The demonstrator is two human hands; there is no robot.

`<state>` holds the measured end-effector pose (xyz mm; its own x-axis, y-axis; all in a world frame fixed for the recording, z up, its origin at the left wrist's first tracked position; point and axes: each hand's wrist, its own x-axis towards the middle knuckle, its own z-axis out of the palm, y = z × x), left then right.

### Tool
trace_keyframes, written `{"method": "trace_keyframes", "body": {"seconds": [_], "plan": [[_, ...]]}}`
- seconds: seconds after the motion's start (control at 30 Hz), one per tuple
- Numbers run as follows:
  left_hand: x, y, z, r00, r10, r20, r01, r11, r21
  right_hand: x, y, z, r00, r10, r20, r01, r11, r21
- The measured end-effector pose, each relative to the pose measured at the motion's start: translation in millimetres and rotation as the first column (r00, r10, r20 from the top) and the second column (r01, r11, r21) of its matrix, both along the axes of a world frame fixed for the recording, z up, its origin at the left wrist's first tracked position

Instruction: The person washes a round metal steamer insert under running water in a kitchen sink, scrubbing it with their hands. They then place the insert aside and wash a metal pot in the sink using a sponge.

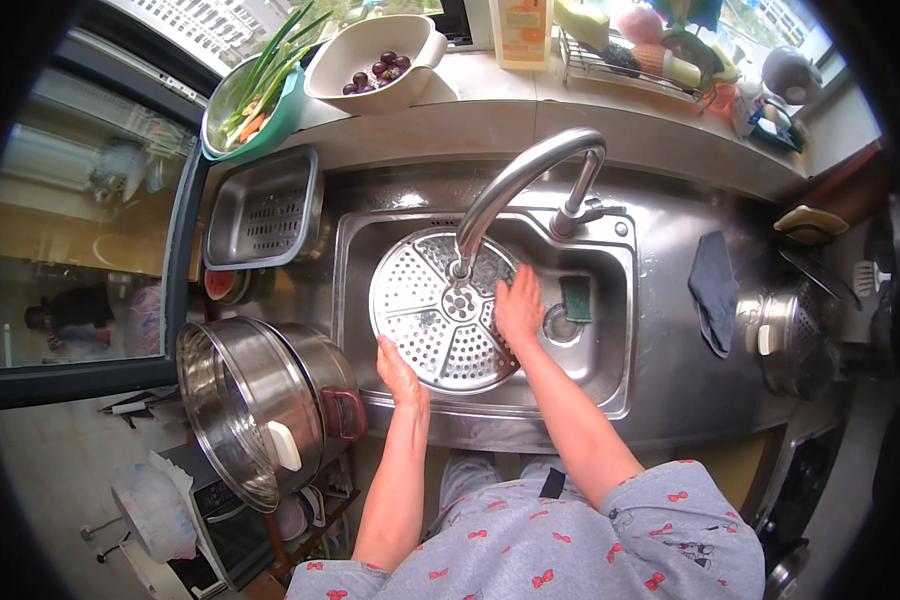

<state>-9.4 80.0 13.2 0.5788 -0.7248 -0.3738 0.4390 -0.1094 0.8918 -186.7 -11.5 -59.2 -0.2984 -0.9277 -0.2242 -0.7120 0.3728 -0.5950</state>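
A round perforated metal steamer plate (pixel 412 300) lies in the stainless steel sink (pixel 615 375), under the spout of a curved faucet (pixel 521 169). My left hand (pixel 401 375) grips the plate's lower left rim. My right hand (pixel 520 304) rests against the plate's right side, fingers extended; whether it touches the surface fully I cannot tell. To the right of that hand, a green scouring pad (pixel 576 298) lies in the sink beside the drain strainer (pixel 562 327).
Left of the sink stand a large steel steamer pot (pixel 270 405) and a perforated steel basin (pixel 262 206). A grey cloth (pixel 712 292) lies on the right counter. On the ledge are a colander with grapes (pixel 375 37) and a green bowl of scallions (pixel 289 112).
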Motion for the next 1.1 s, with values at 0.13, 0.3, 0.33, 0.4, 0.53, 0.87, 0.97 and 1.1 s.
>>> {"method": "trace_keyframes", "body": {"seconds": [0.13, 0.3, 0.33, 0.4, 0.53, 0.87, 0.97, 1.1], "plan": [[-6, 5, -7, 0.999, -0.027, -0.036, 0.027, 1.0, 0.007, -43, 16, 0, 0.98, -0.14, 0.144, 0.107, 0.97, 0.216], [5, 4, -17, 0.951, -0.264, -0.162, 0.289, 0.943, 0.164, -88, 13, -35, 0.944, -0.077, 0.321, 0.128, 0.982, -0.141], [9, 1, -21, 0.94, -0.31, -0.139, 0.337, 0.902, 0.269, -95, 8, -35, 0.952, -0.028, 0.306, 0.084, 0.982, -0.17], [24, -9, -28, 0.898, -0.376, -0.23, 0.428, 0.869, 0.248, -111, -5, -33, 0.947, 0.119, 0.297, -0.055, 0.975, -0.216], [25, -37, -8, 0.818, -0.491, -0.3, 0.558, 0.803, 0.208, -111, -34, -6, 0.875, 0.406, 0.265, -0.36, 0.91, -0.206], [7, -14, -17, 0.971, -0.234, -0.053, 0.239, 0.963, 0.127, 44, -22, 23, 0.814, 0.54, -0.213, -0.58, 0.744, -0.331], [7, 3, -6, 0.981, -0.181, -0.07, 0.184, 0.982, 0.048, 68, -26, 48, 0.849, 0.526, -0.047, -0.51, 0.795, -0.329], [10, 12, 7, 0.993, -0.048, -0.105, 0.044, 0.998, -0.034, 47, -48, 30, 0.956, 0.244, -0.164, -0.273, 0.943, -0.19]]}}
